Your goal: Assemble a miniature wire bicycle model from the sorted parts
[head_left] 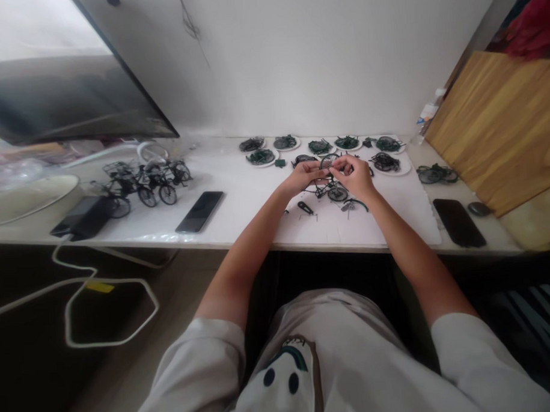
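Above the white sheet, my left hand (305, 176) and my right hand (355, 174) meet with fingers pinched on a small spoked bicycle wheel (329, 158). Their fingertips hide the wheel's hub and whatever fine part is there. Just below my hands are a dark miniature bicycle frame (320, 190) and a second small wheel (338, 194). I cannot tell whether these are joined to the held wheel. Nearer the table's edge lie a black teardrop-shaped part (305, 207) and a curved dark mudguard (358, 203) with thin wire bits about it.
White plates (404, 166) of dark bicycle parts line the back. Several assembled miniature bicycles (143, 182) stand at the left, beside a phone (200, 212) and a black box (83, 217). Rightward are another phone (459, 222), a mouse (479, 209) and a wooden board (507, 132).
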Available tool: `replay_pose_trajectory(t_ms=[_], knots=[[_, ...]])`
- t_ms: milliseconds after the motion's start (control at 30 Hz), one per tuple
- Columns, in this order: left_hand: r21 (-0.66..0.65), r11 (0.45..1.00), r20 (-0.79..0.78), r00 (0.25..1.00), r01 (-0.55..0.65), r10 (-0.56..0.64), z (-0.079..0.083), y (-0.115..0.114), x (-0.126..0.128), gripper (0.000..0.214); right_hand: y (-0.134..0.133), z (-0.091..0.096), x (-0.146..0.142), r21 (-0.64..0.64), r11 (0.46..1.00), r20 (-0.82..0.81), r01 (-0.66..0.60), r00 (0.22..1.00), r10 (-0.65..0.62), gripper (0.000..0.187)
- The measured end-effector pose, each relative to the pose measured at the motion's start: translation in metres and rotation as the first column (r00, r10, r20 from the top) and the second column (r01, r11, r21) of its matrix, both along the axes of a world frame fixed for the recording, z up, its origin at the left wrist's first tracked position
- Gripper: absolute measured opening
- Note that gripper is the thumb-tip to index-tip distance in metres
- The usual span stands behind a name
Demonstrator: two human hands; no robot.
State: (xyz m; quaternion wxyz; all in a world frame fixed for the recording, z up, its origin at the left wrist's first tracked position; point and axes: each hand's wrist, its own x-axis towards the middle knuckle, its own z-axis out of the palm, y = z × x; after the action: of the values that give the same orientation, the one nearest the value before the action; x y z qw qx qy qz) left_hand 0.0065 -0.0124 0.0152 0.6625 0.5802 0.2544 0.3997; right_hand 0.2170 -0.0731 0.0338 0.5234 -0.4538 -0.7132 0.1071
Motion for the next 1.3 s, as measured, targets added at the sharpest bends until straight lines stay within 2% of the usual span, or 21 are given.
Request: replay_pose_trajectory(t_ms=[233,567,1000,1167,1300], knots=[[0.043,0.999,-0.019,1.000,0.012,-0.011,-0.0044,0.0034,-0.0016,0.058,-0.0026,0.0019,-0.0004,-0.006,1.000,-0.018,0.007,1.000,-0.007,0.027],[0.027,1.000,-0.048,0.999,0.006,-0.005,-0.0005,0.0003,-0.0015,0.061,-0.0019,0.0014,0.0001,-0.005,1.000,-0.022,0.011,1.000,-0.011,0.022],[0.070,0.997,-0.049,0.999,-0.011,0.015,-0.0015,0.0022,-0.0033,0.055,-0.0007,0.0012,0.0001,0.063,0.998,-0.003,-0.006,1.000,0.006,0.019],[0.079,0.997,-0.022,1.000,0.018,-0.016,-0.0041,0.0058,-0.0029,0.052,0.0003,0.0018,0.0007,0.085,0.996,0.026,-0.025,0.999,0.023,0.012],[0.098,0.994,-0.016,0.999,0.043,-0.041,-0.0064,0.0078,-0.0032,0.049,0.0006,0.0017,0.0012,0.074,0.996,0.036,-0.047,0.998,0.044,0.014]])
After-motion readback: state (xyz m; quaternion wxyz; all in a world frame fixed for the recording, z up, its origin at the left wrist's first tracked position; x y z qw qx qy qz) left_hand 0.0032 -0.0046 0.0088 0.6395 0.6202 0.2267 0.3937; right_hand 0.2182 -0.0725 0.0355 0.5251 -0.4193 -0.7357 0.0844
